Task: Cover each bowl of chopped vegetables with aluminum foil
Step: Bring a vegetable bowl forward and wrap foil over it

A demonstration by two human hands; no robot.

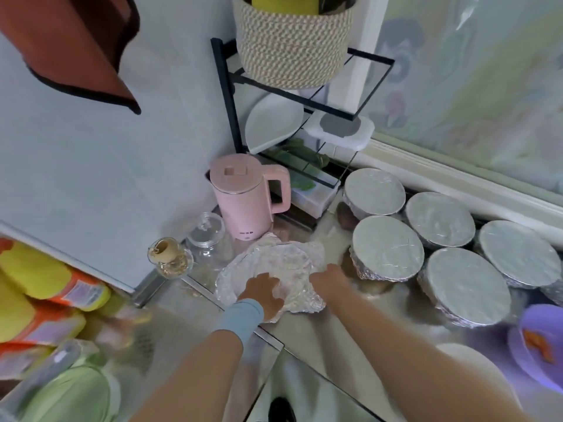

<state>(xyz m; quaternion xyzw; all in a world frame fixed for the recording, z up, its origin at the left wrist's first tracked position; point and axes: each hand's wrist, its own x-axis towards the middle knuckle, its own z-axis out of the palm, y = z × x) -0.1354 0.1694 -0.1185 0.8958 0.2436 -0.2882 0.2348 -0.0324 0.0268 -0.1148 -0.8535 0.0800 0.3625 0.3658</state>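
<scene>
A bowl under a crumpled sheet of aluminum foil [275,263] sits on the shiny counter in front of me. My left hand [263,295], with a light blue wrist band, presses down on the foil at its near left side. At the sheet's right edge my right hand [330,283] touches the foil, fingers spread over it. The bowl itself is hidden beneath the sheet. To the right stand several bowls with foil stretched smooth over them, the nearest of them [388,248] close to my right hand.
A pink kettle [246,196] stands just behind the foil, with a glass jar [208,236] and a small corked glass bottle [169,255] to its left. A black wire rack [292,117] holds a woven basket. A purple bowl [540,342] with orange pieces sits at far right.
</scene>
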